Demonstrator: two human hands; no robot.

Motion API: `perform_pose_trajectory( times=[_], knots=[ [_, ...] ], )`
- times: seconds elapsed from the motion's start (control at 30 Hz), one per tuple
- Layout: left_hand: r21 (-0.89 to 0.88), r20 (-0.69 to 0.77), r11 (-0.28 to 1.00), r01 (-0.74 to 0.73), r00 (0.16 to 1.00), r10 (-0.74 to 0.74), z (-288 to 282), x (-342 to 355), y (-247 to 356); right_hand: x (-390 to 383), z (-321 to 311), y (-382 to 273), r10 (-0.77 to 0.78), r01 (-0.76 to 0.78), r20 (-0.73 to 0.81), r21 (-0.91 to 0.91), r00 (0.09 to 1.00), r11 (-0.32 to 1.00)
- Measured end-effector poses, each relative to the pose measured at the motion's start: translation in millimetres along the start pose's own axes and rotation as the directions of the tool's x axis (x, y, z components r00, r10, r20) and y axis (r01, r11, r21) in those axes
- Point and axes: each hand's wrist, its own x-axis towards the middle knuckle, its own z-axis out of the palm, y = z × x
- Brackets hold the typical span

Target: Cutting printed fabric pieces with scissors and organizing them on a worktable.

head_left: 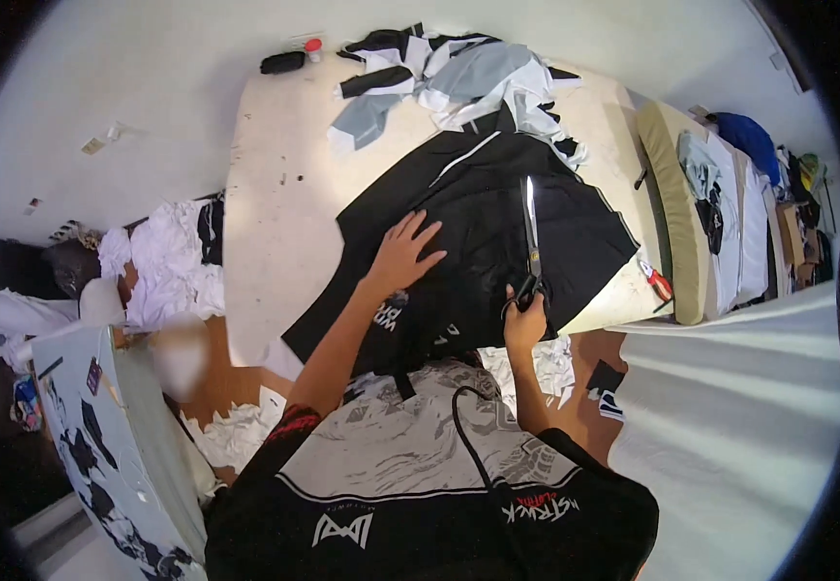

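Observation:
A black garment (575, 242) with a white stripe and white print lies spread over the near half of the cream table (279, 223). My left hand (402, 257) rests palm down on its left part, fingers spread and holding nothing. My right hand (524, 324) is closed around the dark handles of a large pair of scissors (533, 223). The long silver blades point away from me over the garment, to the right of my left hand. Whether the blades touch the cloth I cannot tell.
Grey, white and black fabric pieces (483, 77) are heaped at the table's far side. A black case (282, 63) and a red-topped container (313, 48) sit at the far left. A red-handled tool (654, 281) lies at the right edge, beside a padded board (676, 213). White cloth (163, 257) is piled at left.

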Motion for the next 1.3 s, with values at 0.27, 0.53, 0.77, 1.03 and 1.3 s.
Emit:
perform_pose_trajectory(
  times=[0.27, 0.53, 0.77, 1.03, 1.3],
  knots=[
    [0.379, 0.059, 0.791, 0.48, 0.84, -0.539, 25, -108, 99, 81, -32, 46, -0.132, 0.13, 0.011, 0.125, 0.991, 0.984],
    [0.478, -0.399, 0.538, 0.694, 0.718, -0.571, 68, 41, 14, 263, 47, -36, -0.598, 0.574, 0.1, 0.191, 0.796, 0.796],
    [0.365, -0.555, 0.64, 0.676, 0.71, -0.433, 54, 210, -91, 366, 51, -154, -0.665, 0.632, 0.058, 0.26, 0.745, 0.73],
    [0.225, -0.392, 0.695, 0.683, 0.717, -0.577, 60, 48, 22, 196, -42, -20, -0.425, 0.305, 0.248, 0.405, 0.871, 0.862],
    [0.447, -0.303, 0.709, 0.546, 0.838, -0.454, 41, -39, -5, 50, -206, 165, -0.013, -0.169, 0.775, 0.154, 0.631, 0.974]
  ],
)
